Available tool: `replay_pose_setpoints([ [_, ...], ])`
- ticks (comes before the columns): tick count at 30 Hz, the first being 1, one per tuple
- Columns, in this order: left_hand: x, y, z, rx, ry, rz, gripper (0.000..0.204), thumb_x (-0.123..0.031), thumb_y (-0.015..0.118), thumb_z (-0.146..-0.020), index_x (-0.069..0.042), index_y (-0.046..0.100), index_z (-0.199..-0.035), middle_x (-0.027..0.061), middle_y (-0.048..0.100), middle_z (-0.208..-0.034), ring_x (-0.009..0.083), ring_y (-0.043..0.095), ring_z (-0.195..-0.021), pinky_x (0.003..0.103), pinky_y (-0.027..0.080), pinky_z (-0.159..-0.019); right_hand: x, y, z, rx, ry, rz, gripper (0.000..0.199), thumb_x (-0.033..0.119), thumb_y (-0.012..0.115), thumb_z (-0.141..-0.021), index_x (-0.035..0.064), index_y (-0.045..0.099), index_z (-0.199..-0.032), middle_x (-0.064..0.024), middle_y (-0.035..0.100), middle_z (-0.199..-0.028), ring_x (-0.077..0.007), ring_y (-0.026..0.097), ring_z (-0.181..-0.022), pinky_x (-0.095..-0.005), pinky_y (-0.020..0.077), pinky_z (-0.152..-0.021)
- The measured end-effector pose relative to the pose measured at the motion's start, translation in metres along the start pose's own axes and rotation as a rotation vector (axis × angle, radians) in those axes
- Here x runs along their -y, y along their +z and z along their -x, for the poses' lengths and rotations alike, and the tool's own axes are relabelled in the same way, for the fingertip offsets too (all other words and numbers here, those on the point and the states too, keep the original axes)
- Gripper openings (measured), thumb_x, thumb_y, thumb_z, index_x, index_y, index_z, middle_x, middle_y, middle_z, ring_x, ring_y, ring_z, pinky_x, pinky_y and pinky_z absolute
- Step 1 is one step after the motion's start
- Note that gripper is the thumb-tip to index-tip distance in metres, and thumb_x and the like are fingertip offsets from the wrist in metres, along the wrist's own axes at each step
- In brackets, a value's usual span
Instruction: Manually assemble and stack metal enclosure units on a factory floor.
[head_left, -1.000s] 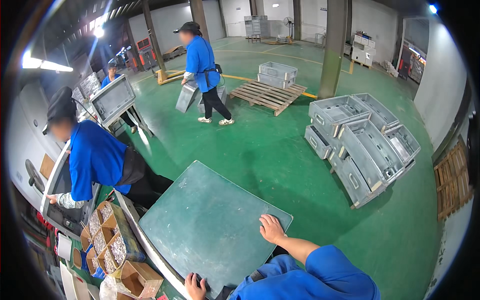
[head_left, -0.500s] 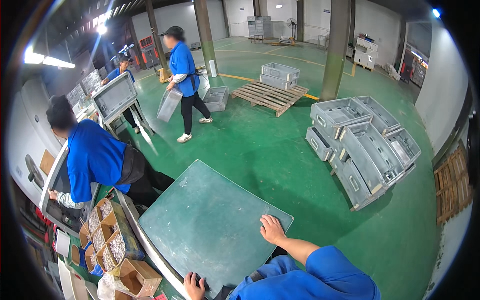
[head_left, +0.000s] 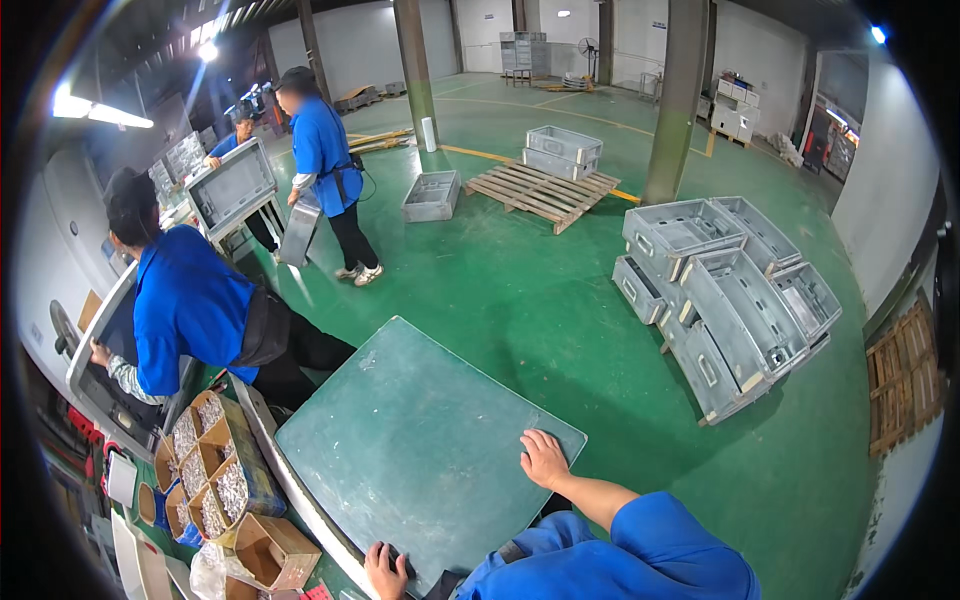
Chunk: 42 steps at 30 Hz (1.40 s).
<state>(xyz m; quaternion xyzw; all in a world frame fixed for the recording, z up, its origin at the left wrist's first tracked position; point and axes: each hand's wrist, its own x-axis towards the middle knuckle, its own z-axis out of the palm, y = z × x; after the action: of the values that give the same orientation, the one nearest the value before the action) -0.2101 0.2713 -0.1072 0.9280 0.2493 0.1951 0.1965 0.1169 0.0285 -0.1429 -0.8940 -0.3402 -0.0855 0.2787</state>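
A scuffed green tabletop (head_left: 430,440) with rounded corners lies before me, bare on its surface. My right hand (head_left: 545,460) rests palm down near its right corner, fingers stretched over the top. At the near left edge my left hand (head_left: 385,571) lies with its fingers on the rim, holding nothing that I can see; its wrist is cut off by the lower border. Left of the tabletop, close to my left hand, stands an open brown cardboard box (head_left: 278,550). Beyond it a divided carton (head_left: 213,465) holds many small metal parts.
A co-worker (head_left: 205,300) at the left bends over a large grey frame (head_left: 110,370). Two more people stand farther off with grey crates, one crate (head_left: 232,188) raised. Stacked grey crates (head_left: 735,290) sit at right, near a pillar (head_left: 675,110). A wooden pallet (head_left: 543,195) bears more crates.
The standing co-worker has stepped left with the grey crate, toward the person behind the raised crate. The nearest co-worker's frame has shifted slightly left. My hands stay where they were.
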Motion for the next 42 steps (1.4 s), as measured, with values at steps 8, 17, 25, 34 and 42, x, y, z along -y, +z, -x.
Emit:
replay_pose_setpoints([
  [8, 0.008, 0.009, 0.003, -0.05, 0.035, -0.008, 0.037, -0.016, 0.065, -0.069, 0.0, 0.055, -0.1, 0.019, 0.05, -0.109, 0.0372, 0.046, -0.099, 0.044, 0.036, -0.086, 0.002, -0.003, -0.001, 0.018, 0.009, -0.011, 0.035, 0.02, 0.052, -0.078, 0.0039, 0.048, -0.109, -0.0124, 0.044, -0.119, -0.0283, 0.039, -0.113, -0.0399, 0.0322, -0.095],
  [17, 0.01, 0.01, 0.003, -0.048, 0.044, -0.009, 0.037, -0.016, 0.065, -0.069, 0.0, 0.054, -0.1, 0.0187, 0.05, -0.109, 0.0367, 0.046, -0.099, 0.044, 0.036, -0.085, 0.003, -0.003, -0.001, 0.001, 0.018, -0.02, 0.035, 0.019, 0.053, -0.076, 0.0045, 0.049, -0.108, -0.0119, 0.045, -0.118, -0.0278, 0.04, -0.112, -0.0396, 0.0329, -0.094],
  [25, 0.01, 0.011, 0.004, -0.054, 0.034, 0.002, 0.036, -0.015, 0.064, -0.07, 0.0, 0.054, -0.1, 0.0185, 0.05, -0.109, 0.0363, 0.046, -0.101, 0.044, 0.037, -0.086, 0.004, -0.005, -0.002, 0.015, 0.017, -0.031, 0.035, 0.019, 0.053, -0.077, 0.0045, 0.05, -0.108, -0.0115, 0.045, -0.118, -0.0278, 0.039, -0.113, -0.0398, 0.0328, -0.094],
  [34, 0.016, 0.014, 0.004, -0.075, 0.028, -0.038, 0.035, -0.017, 0.066, -0.069, -0.001, 0.056, -0.099, 0.0161, 0.051, -0.108, 0.0343, 0.047, -0.1, 0.042, 0.038, -0.086, 0.003, -0.004, -0.001, 0.022, 0.028, -0.027, 0.034, 0.018, 0.054, -0.075, 0.0047, 0.05, -0.106, -0.0111, 0.045, -0.119, -0.0274, 0.04, -0.113, -0.0397, 0.032, -0.095],
  [42, 0.018, 0.014, 0.005, -0.076, 0.007, -0.035, 0.036, -0.017, 0.066, -0.069, -0.002, 0.056, -0.1, 0.0147, 0.051, -0.109, 0.0336, 0.047, -0.102, 0.042, 0.037, -0.086, 0.001, 0.001, -0.001, 0.013, 0.003, -0.005, 0.036, 0.02, 0.053, -0.076, 0.004, 0.049, -0.108, -0.0109, 0.045, -0.118, -0.0274, 0.039, -0.113, -0.0395, 0.0323, -0.094],
])
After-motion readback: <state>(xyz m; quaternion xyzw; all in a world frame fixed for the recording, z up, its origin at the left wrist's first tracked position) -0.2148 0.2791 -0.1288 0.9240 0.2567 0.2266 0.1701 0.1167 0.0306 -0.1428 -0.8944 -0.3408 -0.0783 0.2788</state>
